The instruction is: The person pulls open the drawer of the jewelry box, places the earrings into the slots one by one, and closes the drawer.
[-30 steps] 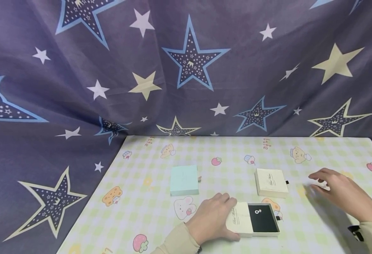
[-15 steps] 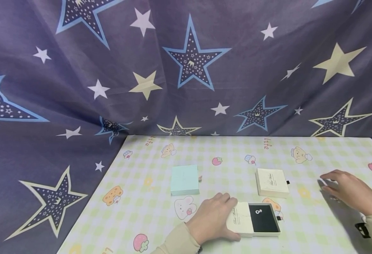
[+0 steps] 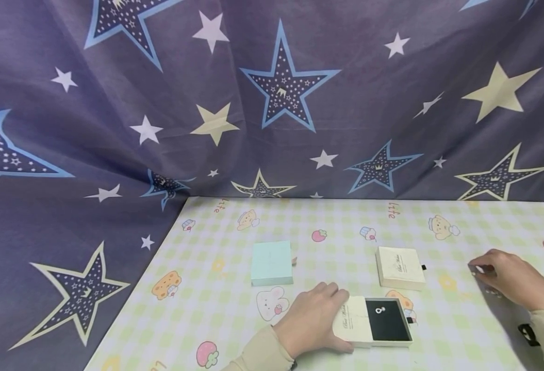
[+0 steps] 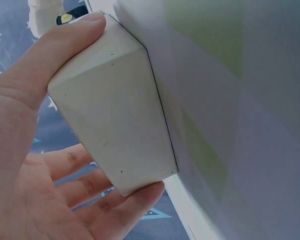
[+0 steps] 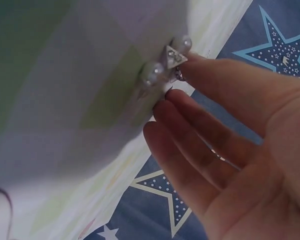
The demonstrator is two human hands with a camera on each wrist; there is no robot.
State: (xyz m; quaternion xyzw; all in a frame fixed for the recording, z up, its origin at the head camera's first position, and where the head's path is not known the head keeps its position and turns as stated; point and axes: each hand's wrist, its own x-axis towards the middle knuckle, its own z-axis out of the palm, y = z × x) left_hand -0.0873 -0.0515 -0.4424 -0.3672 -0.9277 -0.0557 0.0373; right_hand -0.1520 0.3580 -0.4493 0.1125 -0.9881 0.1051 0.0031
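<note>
My left hand [image 3: 311, 319] grips the sleeve of a cream jewelry box [image 3: 352, 320] on the table, thumb and fingers on opposite sides. In the left wrist view the box [image 4: 107, 107] stays within the hand's grasp. Its drawer [image 3: 389, 322] is slid out to the right, showing a dark lining and a small silver piece of jewelry [image 3: 380, 310]. Over at the right, my right hand [image 3: 508, 275] pinches a piece of jewelry with pearls and clear stones [image 5: 175, 57] at its fingertips, close over the cloth. Its exact kind does not show.
A second cream box [image 3: 399, 265] with a black pull tab sits behind the drawer, closed. Further left is a closed light-blue box [image 3: 272, 263] with a ribbon tab. The checked tablecloth [image 3: 220, 309] reaches back to a starry curtain [image 3: 183, 154].
My right hand has moved right, and its fingertips have closed together on the jewelry. The left hand keeps holding the cream box with its drawer out.
</note>
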